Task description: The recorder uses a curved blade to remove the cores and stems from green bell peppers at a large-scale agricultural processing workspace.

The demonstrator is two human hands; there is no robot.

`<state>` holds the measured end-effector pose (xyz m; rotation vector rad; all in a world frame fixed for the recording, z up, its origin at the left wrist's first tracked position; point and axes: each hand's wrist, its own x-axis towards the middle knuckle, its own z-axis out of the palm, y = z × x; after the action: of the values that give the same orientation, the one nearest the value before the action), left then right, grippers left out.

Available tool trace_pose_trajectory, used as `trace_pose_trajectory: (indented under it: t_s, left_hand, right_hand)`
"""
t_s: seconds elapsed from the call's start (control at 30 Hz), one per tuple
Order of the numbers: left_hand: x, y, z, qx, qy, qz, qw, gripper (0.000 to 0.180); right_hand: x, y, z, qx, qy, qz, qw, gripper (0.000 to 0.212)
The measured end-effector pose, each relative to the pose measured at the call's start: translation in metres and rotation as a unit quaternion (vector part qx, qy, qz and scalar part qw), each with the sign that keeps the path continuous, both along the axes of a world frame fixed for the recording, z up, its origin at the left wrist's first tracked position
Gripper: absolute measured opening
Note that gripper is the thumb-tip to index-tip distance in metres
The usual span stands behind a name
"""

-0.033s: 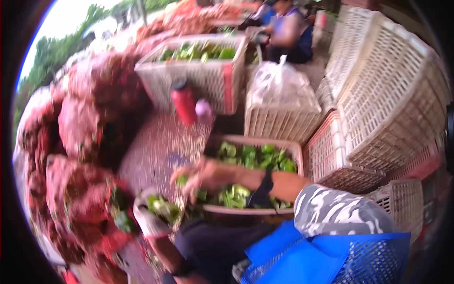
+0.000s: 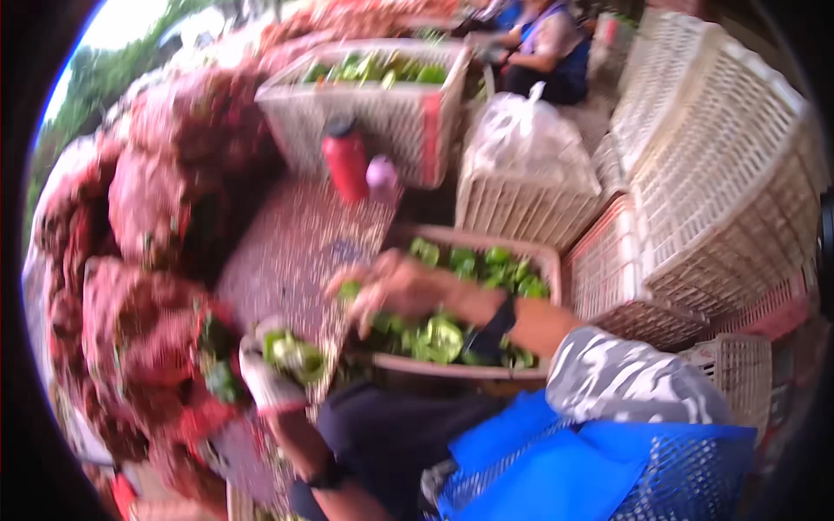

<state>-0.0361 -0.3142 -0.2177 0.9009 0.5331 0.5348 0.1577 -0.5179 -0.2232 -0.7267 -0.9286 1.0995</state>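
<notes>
My left hand [image 2: 268,369], in a white glove, is closed around a cut green pepper [image 2: 294,354] that shows pale flesh inside. My bare right hand [image 2: 395,285] is smeared by motion above the left rim of a pinkish tub [image 2: 556,269]. Its fingers curl around a small green piece [image 2: 349,290], which looks like pepper. Inside the tub lie several green peppers [image 2: 439,339], some of them cut open. My right forearm crosses over the tub and hides part of what lies in it.
Full red mesh sacks [image 2: 148,208] are piled at the left. Beyond the tub stand a white crate of green peppers [image 2: 287,104], a red bottle [image 2: 346,165] and a crate topped with a plastic bag [image 2: 521,130]. Stacked crates [image 2: 721,165] rise at the right. A person [image 2: 556,52] sits at the back.
The whole scene sits a little higher in the picture. My right hand has moved slightly farther out and to the right, over the tub. The left hand keeps hold of the pepper.
</notes>
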Motion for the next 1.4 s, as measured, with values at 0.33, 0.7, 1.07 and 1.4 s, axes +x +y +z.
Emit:
trace_pose_trajectory:
  t_s: [0.33, 0.7, 1.07, 1.4]
  left_hand:
    - [0.031, -0.015, -0.057, -0.009, 0.152, 0.021, 0.988, 0.047]
    - [-0.005, -0.061, 0.022, 0.196, 0.164, -0.114, 0.96, 0.037]
    - [0.042, -0.071, -0.032, 0.157, 0.016, 0.092, 0.983, 0.034]
    - [0.013, -0.055, -0.036, 0.205, 0.161, 0.053, 0.964, 0.024]
  right_hand:
    - [0.036, -0.094, -0.039, -0.37, -0.666, -0.283, 0.582, 0.059]
    - [-0.037, 0.018, 0.019, 0.031, -0.609, -0.146, 0.779, 0.07]
    - [-0.04, 0.02, 0.0, -0.061, -0.527, -0.375, 0.76, 0.051]
    - [-0.059, 0.017, 0.016, -0.022, -0.63, -0.186, 0.754, 0.053]
